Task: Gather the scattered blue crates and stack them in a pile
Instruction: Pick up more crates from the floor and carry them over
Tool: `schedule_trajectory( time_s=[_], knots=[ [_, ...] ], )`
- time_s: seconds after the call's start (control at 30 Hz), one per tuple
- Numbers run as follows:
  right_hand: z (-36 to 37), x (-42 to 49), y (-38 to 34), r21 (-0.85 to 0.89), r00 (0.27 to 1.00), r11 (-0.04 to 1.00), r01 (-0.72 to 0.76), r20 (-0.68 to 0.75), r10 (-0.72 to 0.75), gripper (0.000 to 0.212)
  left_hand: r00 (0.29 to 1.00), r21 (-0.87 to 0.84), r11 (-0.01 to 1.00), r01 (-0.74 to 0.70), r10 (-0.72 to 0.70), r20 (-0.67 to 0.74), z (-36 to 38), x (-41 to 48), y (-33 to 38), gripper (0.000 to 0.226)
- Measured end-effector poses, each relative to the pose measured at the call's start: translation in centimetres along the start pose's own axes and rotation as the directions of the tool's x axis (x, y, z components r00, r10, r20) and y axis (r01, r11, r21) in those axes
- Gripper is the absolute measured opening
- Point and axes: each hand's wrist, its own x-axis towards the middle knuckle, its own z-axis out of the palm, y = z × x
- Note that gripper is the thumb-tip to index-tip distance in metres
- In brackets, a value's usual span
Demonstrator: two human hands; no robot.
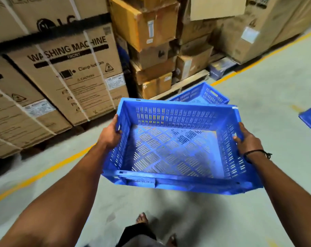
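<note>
Both forearms reach out: left hand [112,134] and right hand [247,139] each clamp a short wall of the carried crate [170,148]. Carrying step; next, lower it squarely into the floor crate [201,95] just beyond the hands.

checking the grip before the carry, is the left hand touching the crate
Touching. The head view shows the left hand wrapped over the held crate's left rim, fingers curled inside the wall, with no gap.
</note>
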Motion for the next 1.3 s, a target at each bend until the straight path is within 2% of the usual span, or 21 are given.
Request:
schedule_trajectory(
  time_s=[0.27,0.4,0.67,0.8,1.0,1.3],
  knots=[
    [-4.9,10.4,6.1,0.01,0.996,0.998,-0.068,-0.059,0.069,0.061,0.996,0.031,0.996,-0.089,0.088,0.028,8.1,8.1,11.5,0.072],
    [-7.0,16.4,7.3,0.048,0.99,0.995,-0.093,-0.103,0.097,0.062,0.994,-0.022,0.994,-0.107,0.108,0.02,11.6,13.7,16.5,0.07],
    [-9.7,28.4,8.3,0.102,0.987,0.988,-0.119,-0.095,0.128,0.061,0.993,0.036,0.993,-0.114,0.113,0.032,16.2,23.0,25.3,0.066],
    [-10.2,36.6,8.7,0.096,0.995,0.992,-0.079,-0.05,0.085,0.061,0.998,-0.009,0.998,-0.062,0.062,0.007,19.2,26.8,27.9,0.068],
    [-10.5,49.4,7.8,0.056,0.997,0.998,0.042,0.055,-0.045,0.062,0.991,-0.072,0.992,0.106,-0.111,-0.076,23.6,29.8,30.1,0.07],
    [-6.8,65.0,1.9,-0.046,0.953,0.97,0.238,0.202,-0.224,0.062,0.924,-0.136,0.935,0.329,-0.348,-0.158,28.7,33.7,30.3,0.071]
  ],
)
